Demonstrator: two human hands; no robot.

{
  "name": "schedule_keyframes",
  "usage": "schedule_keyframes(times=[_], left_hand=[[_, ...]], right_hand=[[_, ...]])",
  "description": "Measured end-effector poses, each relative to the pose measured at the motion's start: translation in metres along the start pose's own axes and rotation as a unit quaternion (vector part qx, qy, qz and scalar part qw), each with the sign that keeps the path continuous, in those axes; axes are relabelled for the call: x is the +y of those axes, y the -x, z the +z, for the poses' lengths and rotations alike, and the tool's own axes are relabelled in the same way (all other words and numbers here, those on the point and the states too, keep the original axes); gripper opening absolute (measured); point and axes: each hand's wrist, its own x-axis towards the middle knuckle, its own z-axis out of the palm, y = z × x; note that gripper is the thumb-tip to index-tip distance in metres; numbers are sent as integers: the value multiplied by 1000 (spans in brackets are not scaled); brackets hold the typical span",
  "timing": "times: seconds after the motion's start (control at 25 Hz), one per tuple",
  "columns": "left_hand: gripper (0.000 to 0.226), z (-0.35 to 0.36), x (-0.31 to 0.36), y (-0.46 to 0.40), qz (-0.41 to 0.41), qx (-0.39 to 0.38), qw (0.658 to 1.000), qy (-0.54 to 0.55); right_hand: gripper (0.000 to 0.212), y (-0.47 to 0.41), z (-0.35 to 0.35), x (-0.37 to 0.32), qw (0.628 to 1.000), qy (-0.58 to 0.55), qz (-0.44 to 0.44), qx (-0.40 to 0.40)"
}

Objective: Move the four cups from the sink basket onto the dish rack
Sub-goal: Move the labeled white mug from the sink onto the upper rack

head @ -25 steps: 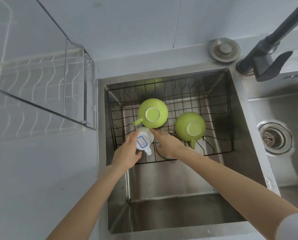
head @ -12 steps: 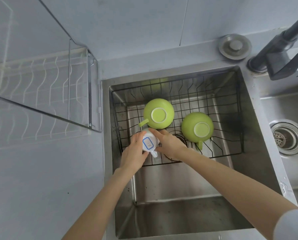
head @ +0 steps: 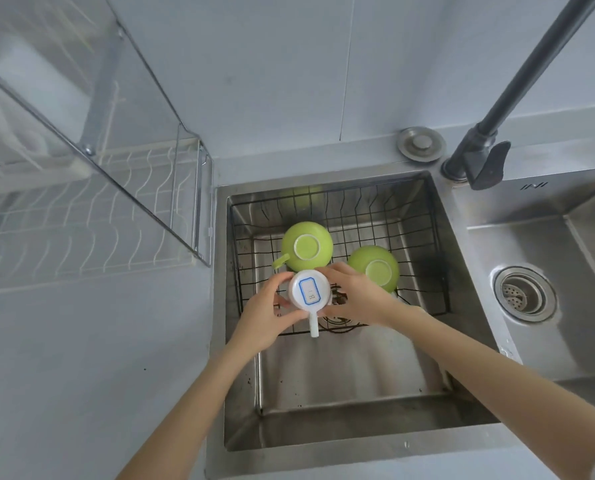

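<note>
Over the near edge of the sink basket [head: 438, 271]: both hands wrap 1 white cup [head: 309, 293], upside down, blue-bordered label on its base, handle pointing toward the camera. Left hand [head: 267, 315] cups its left side, right hand [head: 353, 296] its right, fingers curled on the wall. Cup looks lifted above the basket wire. Behind it, 2 green cups sit inverted in the basket: left green cup [head: 307, 247] just beyond the white one, right green cup [head: 375, 268] partly behind the right hand. Dish rack [head: 91, 233] stands on the tabletop at far left. Faucet [head: 486, 147] at far right.
</note>
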Motion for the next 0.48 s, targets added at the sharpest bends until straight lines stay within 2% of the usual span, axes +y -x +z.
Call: schedule_keyframes(times=[0.28, 0.48], left_hand=[[47, -10, 35, 46, 75, 16, 990, 118], [46, -39, 63, 81, 143, 63, 981, 119]], right_hand=[[59, 58, -35, -45, 998, 19, -39, 55], [54, 85, -49, -89, 992, -19, -83, 98]])
